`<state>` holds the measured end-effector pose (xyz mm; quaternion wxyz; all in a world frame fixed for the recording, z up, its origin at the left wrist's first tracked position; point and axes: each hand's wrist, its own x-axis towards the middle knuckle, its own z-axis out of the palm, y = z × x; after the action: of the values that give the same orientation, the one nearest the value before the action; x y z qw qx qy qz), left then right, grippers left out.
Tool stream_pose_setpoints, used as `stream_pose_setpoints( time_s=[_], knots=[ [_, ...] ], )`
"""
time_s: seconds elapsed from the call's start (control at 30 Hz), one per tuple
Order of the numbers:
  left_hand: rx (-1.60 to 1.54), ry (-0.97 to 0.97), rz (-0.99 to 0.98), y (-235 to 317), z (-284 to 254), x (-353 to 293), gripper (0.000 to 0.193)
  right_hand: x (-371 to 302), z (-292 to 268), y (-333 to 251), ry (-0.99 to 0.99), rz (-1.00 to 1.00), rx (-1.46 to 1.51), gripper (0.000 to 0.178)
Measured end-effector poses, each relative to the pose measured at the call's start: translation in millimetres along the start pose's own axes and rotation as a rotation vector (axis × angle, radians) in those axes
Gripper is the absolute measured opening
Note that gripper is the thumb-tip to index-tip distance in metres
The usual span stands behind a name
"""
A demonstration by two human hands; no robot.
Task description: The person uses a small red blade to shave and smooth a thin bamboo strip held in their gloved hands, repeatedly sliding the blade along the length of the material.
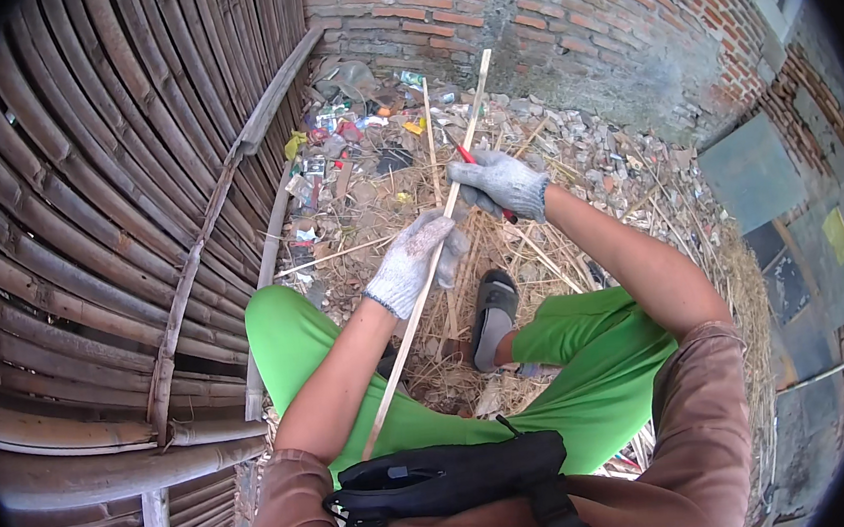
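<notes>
A long thin bamboo strip (pixel 467 124) runs from my lap up toward the brick wall. My left hand (pixel 414 260), in a grey knit glove, is closed around the strip near its middle. My right hand (pixel 500 183), also gloved, grips a red-handled knife (pixel 466 155) held against the strip just above the left hand. Only part of the knife shows; its blade is hidden by the glove and strip. I sit with green trousers (pixel 605 348) and a grey sandal (pixel 492 313) below the hands.
A curved bamboo slat fence (pixel 106 211) fills the left. A red brick wall (pixel 570 10) stands ahead. Litter and rubble (pixel 360 128) lie at its foot, with dry straw and bamboo shavings (pixel 552 252) around my feet. A black pouch (pixel 451 477) sits at my waist.
</notes>
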<state>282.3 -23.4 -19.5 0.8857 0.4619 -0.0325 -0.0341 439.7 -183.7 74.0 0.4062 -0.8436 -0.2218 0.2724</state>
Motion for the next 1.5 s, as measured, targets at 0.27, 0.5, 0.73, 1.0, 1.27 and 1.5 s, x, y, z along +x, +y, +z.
stream_pose_setpoints(
  time_s=[0.27, 0.5, 0.73, 1.0, 1.27, 1.5],
  knots=[
    [0.234, 0.084, -0.034, 15.2, 2.1, 0.1, 0.041, -22.4, -9.3, 1.2, 0.068, -0.209, -0.737, 0.068],
    [0.315, 0.118, -0.051, 58.2, 38.6, 30.1, 0.041, -4.4, -36.0, 22.5, 0.264, -0.465, -0.642, 0.055],
    [0.601, 0.228, -0.138, 48.4, 40.0, 33.8, 0.022, -6.0, -14.8, 32.5, 0.181, -0.423, -0.665, 0.064],
    [0.551, 0.258, -0.244, 9.3, 32.8, 36.6, 0.023, -5.4, -19.7, 62.2, 0.121, -0.34, -0.699, 0.062],
    [0.513, 0.268, -0.269, 14.3, 35.3, 37.8, 0.027, 4.0, -24.8, 66.4, 0.108, -0.296, -0.714, 0.061],
    [0.527, 0.241, -0.318, 20.3, 33.3, 22.2, 0.025, 2.0, -18.6, 61.9, 0.135, -0.312, -0.707, 0.057]
  ],
)
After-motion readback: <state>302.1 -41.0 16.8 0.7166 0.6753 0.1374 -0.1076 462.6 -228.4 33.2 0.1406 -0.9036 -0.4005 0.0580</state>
